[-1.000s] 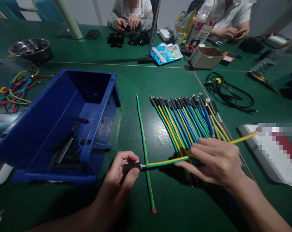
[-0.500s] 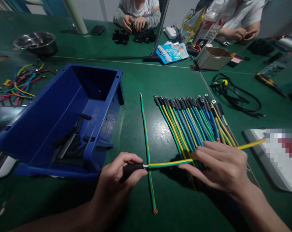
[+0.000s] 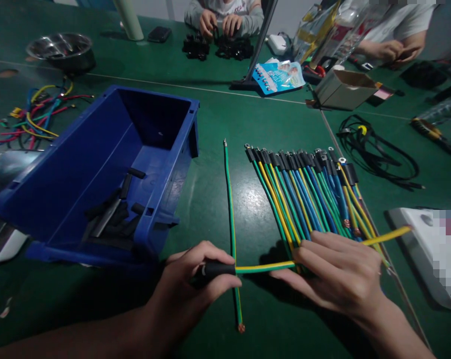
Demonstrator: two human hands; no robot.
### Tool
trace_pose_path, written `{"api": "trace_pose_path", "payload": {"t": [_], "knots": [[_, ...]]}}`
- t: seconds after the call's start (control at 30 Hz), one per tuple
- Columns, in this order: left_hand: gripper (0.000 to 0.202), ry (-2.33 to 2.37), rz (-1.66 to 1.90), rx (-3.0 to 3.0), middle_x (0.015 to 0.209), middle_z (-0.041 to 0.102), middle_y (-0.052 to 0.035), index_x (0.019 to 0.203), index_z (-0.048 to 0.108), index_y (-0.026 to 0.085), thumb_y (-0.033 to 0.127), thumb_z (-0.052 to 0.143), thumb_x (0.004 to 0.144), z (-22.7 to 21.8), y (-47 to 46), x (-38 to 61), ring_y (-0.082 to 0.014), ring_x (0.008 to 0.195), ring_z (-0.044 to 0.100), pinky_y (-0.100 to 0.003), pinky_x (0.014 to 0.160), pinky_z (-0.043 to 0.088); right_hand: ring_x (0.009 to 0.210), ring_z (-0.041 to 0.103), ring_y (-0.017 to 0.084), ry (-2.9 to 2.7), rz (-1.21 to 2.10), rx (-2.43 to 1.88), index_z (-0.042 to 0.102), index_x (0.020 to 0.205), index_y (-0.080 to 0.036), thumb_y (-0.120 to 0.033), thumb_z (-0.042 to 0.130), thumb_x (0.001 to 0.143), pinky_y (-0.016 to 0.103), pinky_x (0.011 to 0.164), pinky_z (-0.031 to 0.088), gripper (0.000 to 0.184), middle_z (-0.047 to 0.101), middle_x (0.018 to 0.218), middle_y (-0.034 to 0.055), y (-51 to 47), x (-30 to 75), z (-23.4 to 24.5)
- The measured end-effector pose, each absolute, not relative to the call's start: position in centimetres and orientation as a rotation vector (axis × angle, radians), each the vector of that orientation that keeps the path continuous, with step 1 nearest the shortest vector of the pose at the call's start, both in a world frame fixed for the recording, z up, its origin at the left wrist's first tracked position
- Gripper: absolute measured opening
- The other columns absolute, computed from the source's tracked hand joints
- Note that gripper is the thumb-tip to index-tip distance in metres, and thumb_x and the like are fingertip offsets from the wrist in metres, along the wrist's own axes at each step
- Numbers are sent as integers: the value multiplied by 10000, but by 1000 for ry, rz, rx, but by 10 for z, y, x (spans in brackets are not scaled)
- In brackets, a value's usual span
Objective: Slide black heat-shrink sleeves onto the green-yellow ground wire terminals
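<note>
Between thumb and fingers, my left hand [image 3: 199, 284] pinches a short black sleeve [image 3: 218, 269]. A yellow-green wire [image 3: 264, 269] runs out of the sleeve's right end, and the wire's tip is hidden inside. My right hand [image 3: 337, 271] is closed around that same wire, whose yellow far end sticks out to the right. Under the held wire, a second green-yellow wire [image 3: 230, 199] lies lengthwise on the table, with a metal terminal at its far end and bare copper at its near end. Right of it lies a row of wires [image 3: 296, 194] with black sleeves near their terminals.
A blue bin [image 3: 161, 199] with several black sleeves stands at left. Behind it are a metal bowl [image 3: 63, 57] and tangled coloured wires [image 3: 42, 117]. A black cable [image 3: 378, 154], small carton [image 3: 345, 89] and white object [image 3: 423, 249] lie at right. Two people sit across the table.
The black sleeve has slid onto the wire's end, covering the metal terminal that showed before. Both hands appear slightly lower, and the whole view has shifted a little.
</note>
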State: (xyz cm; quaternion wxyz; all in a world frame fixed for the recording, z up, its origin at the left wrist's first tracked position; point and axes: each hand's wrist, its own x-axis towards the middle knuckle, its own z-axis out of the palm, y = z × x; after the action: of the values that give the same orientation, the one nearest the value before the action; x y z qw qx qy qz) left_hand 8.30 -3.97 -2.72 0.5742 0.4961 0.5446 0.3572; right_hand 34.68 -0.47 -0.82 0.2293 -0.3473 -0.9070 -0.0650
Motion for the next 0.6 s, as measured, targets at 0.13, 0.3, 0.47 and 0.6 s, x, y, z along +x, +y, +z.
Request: {"api": "trace_pose_path", "payload": {"t": [0.13,0.3,0.47,0.6], "knots": [[544,1163,821,1059,1120,744,-4,1186,640,333,291,903,711,-28,-38,81,-178,1020,718,-249,892,568,533,387,130,-2494,-221,-958,498,571,-195,-423,706,911,318,536,243,459,425,515,-23,-4,349,-5],[445,1173,858,1051,1120,706,-22,1091,648,277,244,888,717,-27,-37,81,-172,966,690,-242,837,558,524,421,123,-2490,-352,-981,534,605,-192,-431,725,895,305,544,271,422,486,536,-19,0,363,-4],[226,1254,862,1090,975,720,5,1011,679,266,195,761,812,-28,-34,85,-143,869,692,-216,766,534,528,447,124,-2490,-390,-990,565,648,-187,-401,778,850,291,542,288,363,509,549,-21,2,373,-7],[111,1271,884,1123,959,707,10,948,694,265,202,696,856,-29,-35,85,-143,892,706,-214,772,538,527,456,126,-2500,-392,-976,579,653,-184,-408,770,857,298,548,286,359,521,555,-17,1,372,-6]]}}
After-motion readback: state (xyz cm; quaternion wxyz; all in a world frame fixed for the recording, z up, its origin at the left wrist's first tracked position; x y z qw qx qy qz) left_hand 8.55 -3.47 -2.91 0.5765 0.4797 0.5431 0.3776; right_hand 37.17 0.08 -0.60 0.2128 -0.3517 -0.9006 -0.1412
